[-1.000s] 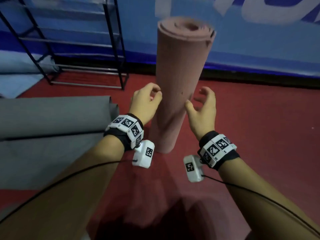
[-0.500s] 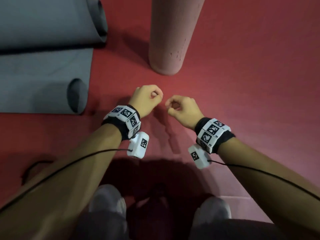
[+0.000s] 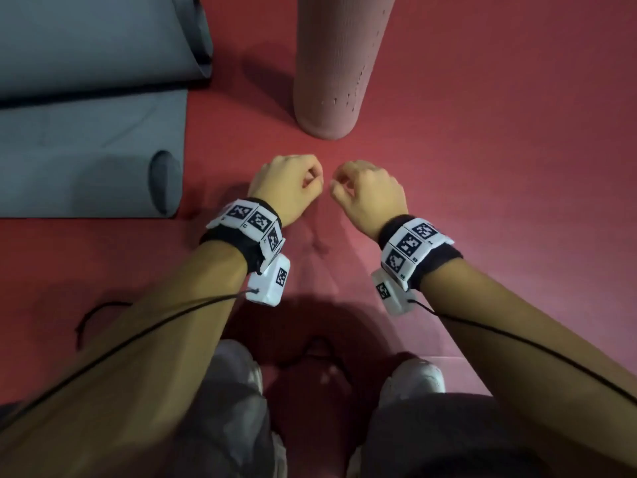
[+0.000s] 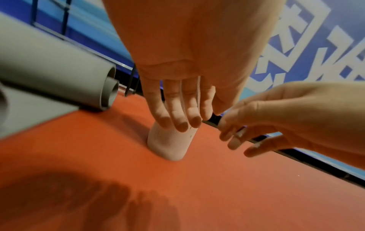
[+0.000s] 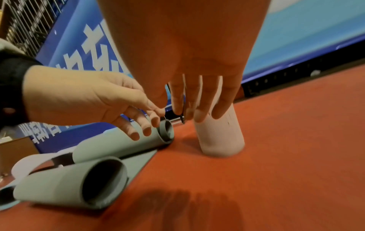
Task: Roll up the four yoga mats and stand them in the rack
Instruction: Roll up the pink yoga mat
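Note:
A rolled pink yoga mat (image 3: pixel 334 81) stands upright on the red floor, untouched; its foot also shows in the wrist views (image 4: pixel 169 145) (image 5: pixel 219 137). My left hand (image 3: pixel 293 182) and right hand (image 3: pixel 365 188) hover side by side just short of it, close together, fingers loosely curled and holding nothing. The wrist views show the left hand's fingers (image 4: pixel 177 123) and the right hand's fingers (image 5: pixel 197 112) hanging relaxed above the floor. Grey mats lie to the left: one rolled (image 3: pixel 103 39), one partly rolled (image 3: pixel 86 167) with its open end (image 3: pixel 165 184) facing me. A black rack (image 4: pixel 65 18) stands by the wall.
My two shoes (image 3: pixel 241 367) (image 3: pixel 417 377) stand on the red floor (image 3: pixel 499 167) right below the hands. A blue banner wall (image 4: pixel 296 46) runs behind the pink mat. Black cables trail from both wrist cameras along my forearms.
A second ago both hands were around the standing pink mat. They have let go and drawn back toward me, and my view has tipped down. Little has moved in the last half second.

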